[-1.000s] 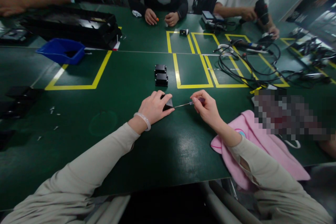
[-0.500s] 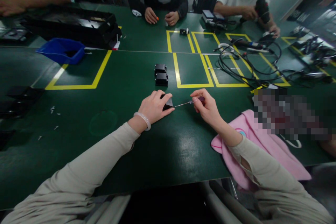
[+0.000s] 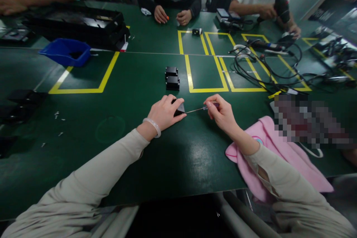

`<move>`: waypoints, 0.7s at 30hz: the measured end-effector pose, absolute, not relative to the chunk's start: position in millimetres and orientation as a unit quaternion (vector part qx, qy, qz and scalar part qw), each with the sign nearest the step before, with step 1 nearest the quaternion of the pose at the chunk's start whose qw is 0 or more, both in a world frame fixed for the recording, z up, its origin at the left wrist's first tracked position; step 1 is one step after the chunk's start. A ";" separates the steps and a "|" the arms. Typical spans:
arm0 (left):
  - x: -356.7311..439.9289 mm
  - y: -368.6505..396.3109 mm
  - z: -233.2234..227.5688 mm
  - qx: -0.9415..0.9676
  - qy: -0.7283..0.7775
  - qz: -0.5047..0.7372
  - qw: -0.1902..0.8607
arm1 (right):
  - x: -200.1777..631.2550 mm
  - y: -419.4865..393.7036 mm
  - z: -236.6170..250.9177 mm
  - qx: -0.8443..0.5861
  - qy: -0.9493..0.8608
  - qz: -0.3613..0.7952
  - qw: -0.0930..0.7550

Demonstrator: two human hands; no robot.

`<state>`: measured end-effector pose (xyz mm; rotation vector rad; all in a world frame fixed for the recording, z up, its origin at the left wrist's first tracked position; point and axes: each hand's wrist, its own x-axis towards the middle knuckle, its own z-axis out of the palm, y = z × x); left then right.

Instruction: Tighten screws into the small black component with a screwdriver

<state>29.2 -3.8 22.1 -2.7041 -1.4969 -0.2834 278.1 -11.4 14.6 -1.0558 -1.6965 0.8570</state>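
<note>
1. Head view, centre: the left hand (image 3: 164,113) is closed over a small black block (image 3: 179,109), pressing it onto the green table (image 3: 173,156); only the block's right corner shows past the fingers.
2. Head view, centre right: the right hand (image 3: 223,113) pinches the handle of a thin screwdriver (image 3: 199,109) between thumb and fingertips. The shaft lies nearly level, its tip meeting the block's right face.
3. Head view, beyond the hands: two more black blocks (image 3: 172,78) sit touching each other, just left of a yellow-taped rectangle (image 3: 206,72).
4. Head view, periphery: a pink cloth (image 3: 276,156) lies under the right forearm; a blue bin (image 3: 65,52) stands far left; tangled cables (image 3: 267,70) lie far right. Other people's hands rest at the far edge.
</note>
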 end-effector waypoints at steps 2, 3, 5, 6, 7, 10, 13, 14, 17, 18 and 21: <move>29.4 -4.0 22.4 -0.870 -0.484 -0.090 0.021 | 278.2 -11.1 13.5 -0.427 -0.688 0.349 0.471; 29.5 -4.0 22.4 -0.870 -0.485 -0.089 0.022 | 278.3 -11.0 13.0 -0.425 -0.686 0.350 0.475; 29.4 -4.0 21.8 -0.869 -0.486 -0.091 0.023 | 278.3 -11.0 12.2 -0.423 -0.683 0.353 0.480; 29.3 -3.9 21.5 -0.869 -0.486 -0.092 0.023 | 278.3 -11.1 12.2 -0.423 -0.683 0.353 0.480; 29.1 -3.8 21.1 -0.869 -0.485 -0.093 0.023 | 278.3 -11.1 12.3 -0.424 -0.683 0.352 0.479; 28.8 -3.6 20.6 -0.870 -0.484 -0.094 0.022 | 278.5 -11.5 13.4 -0.428 -0.690 0.344 0.471; 28.8 -3.7 21.1 -0.869 -0.485 -0.092 0.017 | 278.6 -11.8 13.7 -0.426 -0.696 0.341 0.466; 28.8 -3.8 21.4 -0.870 -0.485 -0.092 0.016 | 278.6 -11.9 13.5 -0.423 -0.696 0.344 0.467; 29.1 -4.0 21.8 -0.870 -0.485 -0.093 0.015 | 278.5 -12.3 13.2 -0.416 -0.692 0.354 0.472; 29.2 -4.0 21.9 -0.869 -0.485 -0.093 0.015 | 278.5 -12.5 13.4 -0.416 -0.691 0.354 0.473; 29.3 -4.1 22.2 -0.870 -0.484 -0.092 0.017 | 278.2 -13.4 15.5 -0.420 -0.699 0.342 0.467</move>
